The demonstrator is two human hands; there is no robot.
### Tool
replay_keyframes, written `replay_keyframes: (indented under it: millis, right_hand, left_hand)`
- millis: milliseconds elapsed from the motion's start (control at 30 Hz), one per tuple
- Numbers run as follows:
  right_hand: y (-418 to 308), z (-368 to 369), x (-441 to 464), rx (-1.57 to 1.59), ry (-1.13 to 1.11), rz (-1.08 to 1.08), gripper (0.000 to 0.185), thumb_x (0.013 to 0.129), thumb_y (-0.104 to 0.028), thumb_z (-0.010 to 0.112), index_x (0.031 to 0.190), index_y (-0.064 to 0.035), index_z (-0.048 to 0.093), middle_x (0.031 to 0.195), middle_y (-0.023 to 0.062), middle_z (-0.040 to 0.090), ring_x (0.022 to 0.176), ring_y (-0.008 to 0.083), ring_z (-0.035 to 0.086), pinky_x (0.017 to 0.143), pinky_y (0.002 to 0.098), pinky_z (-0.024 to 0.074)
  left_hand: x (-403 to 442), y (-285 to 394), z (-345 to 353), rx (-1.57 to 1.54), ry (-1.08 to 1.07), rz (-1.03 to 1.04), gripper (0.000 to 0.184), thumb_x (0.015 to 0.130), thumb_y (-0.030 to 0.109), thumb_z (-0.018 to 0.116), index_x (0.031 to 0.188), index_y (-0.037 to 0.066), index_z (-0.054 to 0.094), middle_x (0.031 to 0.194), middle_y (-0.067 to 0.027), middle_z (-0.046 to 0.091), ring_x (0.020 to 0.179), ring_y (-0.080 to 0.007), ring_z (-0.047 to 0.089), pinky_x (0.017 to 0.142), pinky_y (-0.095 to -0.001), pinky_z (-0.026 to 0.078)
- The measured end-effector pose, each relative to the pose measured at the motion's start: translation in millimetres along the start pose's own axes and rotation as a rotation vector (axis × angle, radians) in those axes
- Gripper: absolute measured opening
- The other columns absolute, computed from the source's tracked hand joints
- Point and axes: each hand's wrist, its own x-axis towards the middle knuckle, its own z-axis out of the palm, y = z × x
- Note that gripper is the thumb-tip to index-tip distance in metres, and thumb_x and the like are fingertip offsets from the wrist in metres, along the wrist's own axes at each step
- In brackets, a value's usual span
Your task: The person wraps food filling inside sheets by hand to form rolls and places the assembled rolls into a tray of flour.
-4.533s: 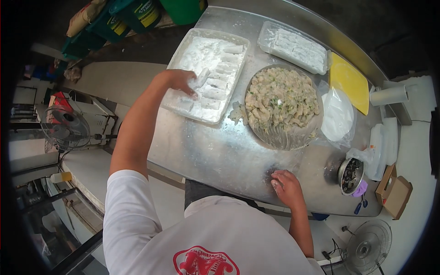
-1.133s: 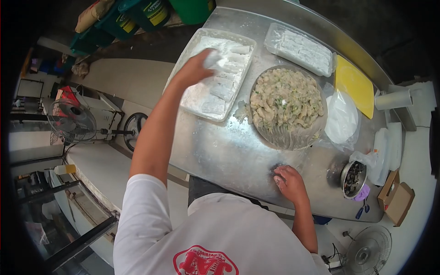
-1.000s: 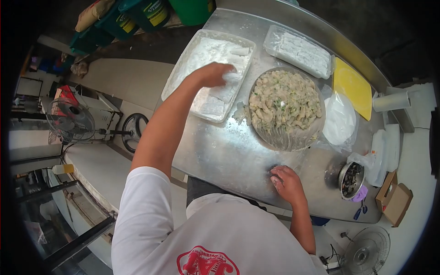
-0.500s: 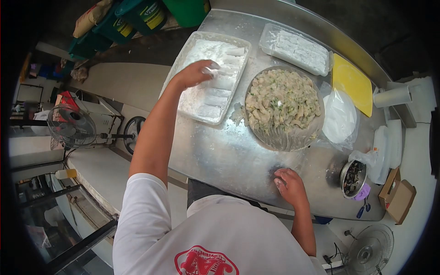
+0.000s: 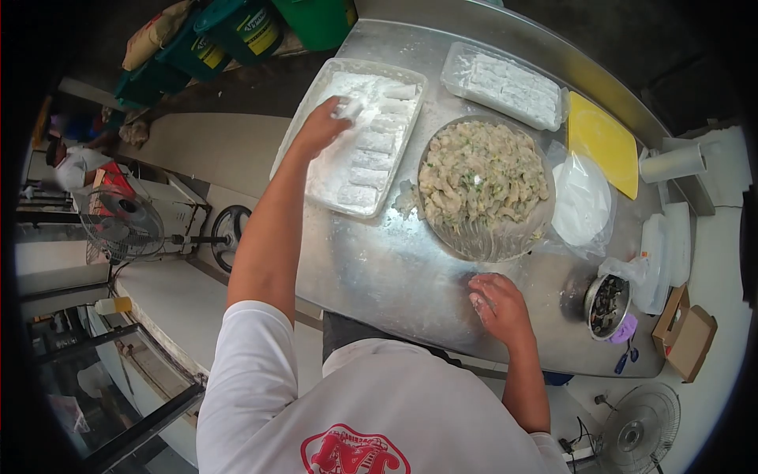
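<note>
My left hand (image 5: 322, 128) is over the left part of the white tray (image 5: 365, 212), its fingers apart, with blurred white powder at the fingertips. Beside it, several powder-coated rolls (image 5: 369, 159) lie in a row along the tray's right side. On the metal table near its front edge rests my right hand (image 5: 497, 304), fingers loosely bent and apart, nothing seen in it. Between the hands and farther back stands a round bowl (image 5: 505, 246) of chunky pale mixture (image 5: 482, 178) with green bits.
A clear container (image 5: 509, 83) of white-coated pieces stands at the back, beside a yellow board (image 5: 602, 142). To the right are bagged white discs (image 5: 580, 201), a metal bowl (image 5: 606, 306) and a cardboard box (image 5: 685, 336). Another person (image 5: 75, 167) is far left.
Over the last second my left hand has moved left from the rolls toward the loose powder. My right hand stays in nearly the same place. A person has come into view at the far left.
</note>
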Motion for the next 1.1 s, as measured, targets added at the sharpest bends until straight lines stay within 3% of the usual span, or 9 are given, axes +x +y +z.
replay_keyframes:
  millis: [133,167,300,433,600,667,800,1000,1100]
  right_hand:
    - [-2,3,4,-0.019,-0.023,-0.026,0.018,0.086,-0.009,0.071,0.102,-0.0007,0.072,0.108,0.0147,0.070,0.103,0.0340,0.065,0.092,0.0423,0.0510]
    - [-2,3,3,-0.023,-0.020,-0.028,0.018,0.086,-0.009,0.071,0.102,-0.0007,0.072,0.108,0.0147,0.070,0.103,0.0340,0.065,0.092,0.0423,0.0510]
    - [3,5,-11,-0.035,-0.038,0.017,0.019,0.085,-0.008,0.071,0.103,-0.0017,0.072,0.110,0.0152,0.070,0.104,0.0340,0.066,0.093,0.0408,0.0521]
    - [12,12,-19,-0.056,-0.075,0.036,0.018,0.087,-0.011,0.071,0.102,-0.0014,0.072,0.109,0.0145,0.070,0.103,0.0344,0.065,0.092,0.0425,0.0508]
    - [10,4,-23,-0.050,-0.040,0.052,0.018,0.086,-0.010,0.071,0.102,-0.0015,0.072,0.109,0.0150,0.070,0.103,0.0352,0.064,0.092,0.0430,0.0510]
    - [12,3,-25,-0.035,-0.010,0.074,0.018,0.086,-0.010,0.071,0.102,-0.0015,0.072,0.109,0.0151,0.070,0.102,0.0355,0.064,0.091,0.0432,0.0511]
    - [18,5,-34,-0.055,-0.016,0.119,0.019,0.085,-0.010,0.071,0.102,-0.0016,0.072,0.109,0.0154,0.070,0.102,0.0355,0.065,0.091,0.0431,0.0514]
    - [22,15,-32,-0.054,-0.057,0.100,0.017,0.086,-0.011,0.071,0.100,-0.0015,0.071,0.107,0.0152,0.070,0.101,0.0355,0.065,0.090,0.0433,0.0515]
    - [21,15,-26,-0.068,-0.078,0.080,0.017,0.086,-0.011,0.071,0.100,-0.0017,0.071,0.107,0.0151,0.070,0.101,0.0356,0.065,0.090,0.0434,0.0515]
  left_hand:
    - [10,10,24,0.304,-0.175,0.173,0.049,0.081,0.003,0.069,0.129,0.007,0.062,0.112,-0.0089,0.067,0.091,-0.0157,0.062,0.077,-0.0307,0.050]
    - [6,19,27,0.513,-0.228,0.225,0.051,0.080,0.000,0.067,0.130,0.006,0.063,0.115,-0.0092,0.068,0.099,-0.0160,0.063,0.088,-0.0315,0.050]
    - [5,30,18,0.187,-0.673,0.028,0.048,0.082,0.004,0.067,0.129,0.000,0.062,0.119,-0.0142,0.068,0.115,-0.0257,0.062,0.102,-0.0348,0.046]
    - [-7,32,33,0.599,-0.445,0.348,0.047,0.082,0.011,0.071,0.128,0.005,0.066,0.131,-0.0164,0.064,0.121,-0.0294,0.060,0.105,-0.0384,0.047]
    - [11,51,5,0.239,-0.182,0.151,0.042,0.088,0.015,0.072,0.128,0.006,0.066,0.126,-0.0175,0.068,0.113,-0.0312,0.066,0.100,-0.0406,0.050]
    - [25,26,-11,0.579,0.031,0.214,0.059,0.084,0.016,0.076,0.139,0.008,0.057,0.139,-0.0197,0.060,0.122,-0.0348,0.060,0.102,-0.0417,0.048]
    - [-9,-2,-5,1.013,-0.375,-0.042,0.091,0.074,0.022,0.086,0.152,0.012,0.041,0.153,-0.0264,0.042,0.139,-0.0365,0.046,0.113,-0.0426,0.041]
    - [-22,-14,-11,1.009,-0.440,0.079,0.060,0.072,0.010,0.079,0.130,0.009,0.062,0.129,-0.0241,0.062,0.121,-0.0384,0.059,0.103,-0.0435,0.048]
    - [15,-12,-17,0.887,-0.179,0.368,0.033,0.076,0.009,0.073,0.108,0.004,0.068,0.094,-0.0204,0.072,0.093,-0.0336,0.071,0.082,-0.0435,0.055]
